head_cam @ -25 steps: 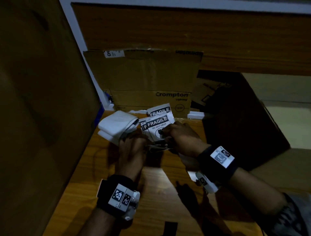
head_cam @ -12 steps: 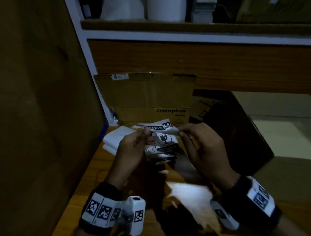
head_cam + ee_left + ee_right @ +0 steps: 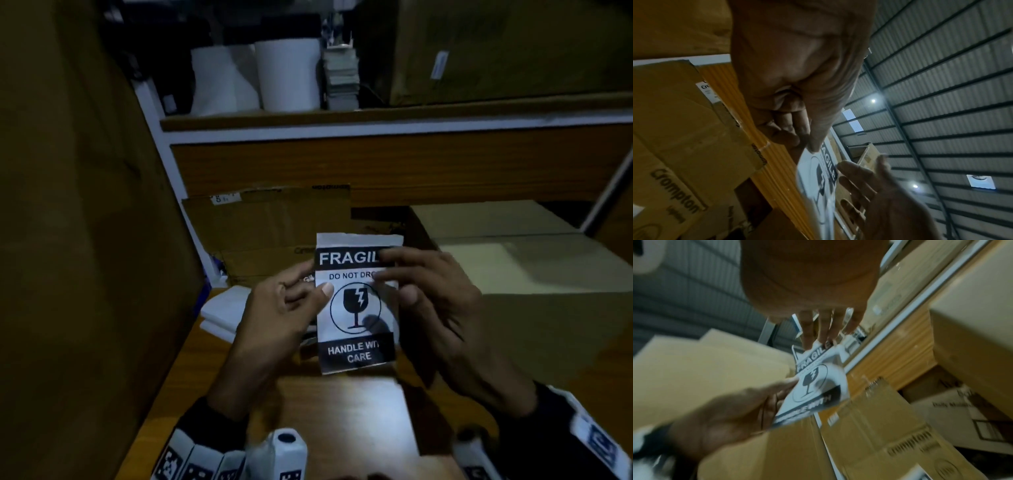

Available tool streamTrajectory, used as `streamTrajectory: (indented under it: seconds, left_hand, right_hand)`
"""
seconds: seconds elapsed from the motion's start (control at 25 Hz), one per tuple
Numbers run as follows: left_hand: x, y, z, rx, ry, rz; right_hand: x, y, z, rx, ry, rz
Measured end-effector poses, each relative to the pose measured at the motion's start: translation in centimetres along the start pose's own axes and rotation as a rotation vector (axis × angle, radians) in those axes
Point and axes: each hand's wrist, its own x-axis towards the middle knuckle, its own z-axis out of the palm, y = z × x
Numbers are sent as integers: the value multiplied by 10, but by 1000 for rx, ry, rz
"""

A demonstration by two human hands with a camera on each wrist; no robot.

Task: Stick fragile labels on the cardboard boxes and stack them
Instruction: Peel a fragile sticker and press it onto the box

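The left hand (image 3: 274,318) pinches the left edge of a fragile label (image 3: 356,305) between thumb and curled fingers, holding it upright above the wooden counter (image 3: 342,411). The right hand (image 3: 442,308) is beside it — fingers loosely spread, tips touching the label's upper right corner — with a Crompton cardboard box (image 3: 267,240) behind.

Right hand (image 3: 442,308) covering last letters of "FRAGILE" and "DROP" on fragile label (image 3: 356,301) in head view. I'm not seeing right thumb; whether those fingers are pinching label or only touching, not telling. Left hand (image 3: 277,318) hiding label's left edge and part of white stack (image 3: 226,308) behind it. Right wrist view smearing with motion blur, print on cardboard box (image 3: 906,449) barely reading. Wrist bands running off head view's bottom edge.
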Motion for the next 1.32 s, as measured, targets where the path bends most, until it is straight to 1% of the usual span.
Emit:
streamTrajectory:
  seconds: [0.12, 0.16, 0.24, 0.28, 0.32, 0.44, 0.52, 0.6, 0.72, 0.76, 0.88, 0.96, 1.04, 1.12, 1.32]
  left_hand:
    - [-11, 11, 19, 26, -94, 33]
    - [-15, 13, 26, 30, -119, 35]
    - [-20, 19, 39, 38, -137, 42]
    - [-22, 22, 45, 55, -120, 64]
    - [-22, 26, 51, 84, -84, 98]
    - [-17, 37, 57, 228, 73, 182]
    - [-15, 47, 62, 307, 88, 232]
    - [-16, 55, 67, 377, 59, 263]
    - [-20, 64, 74, 343, -17, 202]
    - [-20, 66, 76, 317, -44, 172]
    - [-22, 67, 84, 239, -66, 118]
    - [-22, 67, 89, 185, -64, 104]
    - [-22, 67, 94, 163, -92, 87]
    - [-22, 69, 96, 139, -122, 67]
    - [-19, 75, 99, 8, -162, -6]
  right_hand:
    - [7, -1, -20, -82, 122, 130]
    - [8, -1, -25, -28, 159, 172]
    - [6, -2, -35, 183, 190, 248]
    - [4, -4, -42, 239, 189, 269]
    - [2, -5, -50, 241, 182, 271]
    - [-6, -6, -69, 224, 104, 256]
    - [-8, -6, -81, 205, 50, 235]
    - [-8, -6, -91, 180, 28, 195]
    - [-5, -1, -102, 142, 53, 111]
    - [-4, 1, -104, 78, 72, 80]
    - [-7, 1, -105, -264, 138, -50]
    - [-12, -4, -99, -377, 139, -159]
    - [-19, -8, -92, -351, 101, -222]
    - [-23, -7, -88, -322, 72, -231]
    - [-23, -5, -93, -286, 119, -245]
